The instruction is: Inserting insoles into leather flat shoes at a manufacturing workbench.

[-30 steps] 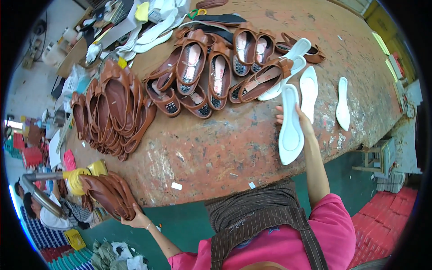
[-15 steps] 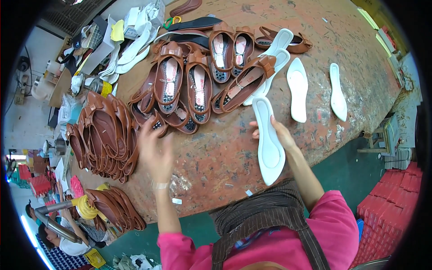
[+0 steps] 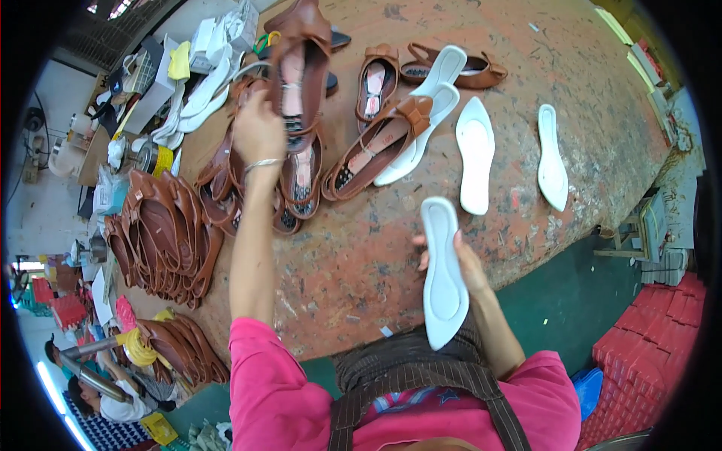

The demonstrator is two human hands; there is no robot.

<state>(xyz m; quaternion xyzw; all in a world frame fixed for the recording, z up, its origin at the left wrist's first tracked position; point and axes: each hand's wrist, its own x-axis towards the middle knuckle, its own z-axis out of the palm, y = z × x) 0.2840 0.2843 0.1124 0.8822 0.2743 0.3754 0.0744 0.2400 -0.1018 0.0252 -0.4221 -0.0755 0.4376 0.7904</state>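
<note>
White sole [image 3: 445,274] held over the bench's [image 3: 331,278] near edge, right hand [image 3: 470,263] grip closed round its side. Left hand [image 3: 259,135], empty half a second ago, now has a brown shoe [image 3: 293,79] lifted, grip seemingly closed, fingers blurred; both hands thus occupied. More soles [image 3: 475,158] lie beyond, rightward.

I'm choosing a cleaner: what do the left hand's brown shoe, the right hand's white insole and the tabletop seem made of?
Brown shoe: leather or imitation, with a soft sheen; blur leaves which open. White insole: probably synthetic covering, smooth, an outline showing inside its edge. Tabletop: perhaps painted board, reddish-brown, worn, with pale scuffs.
</note>
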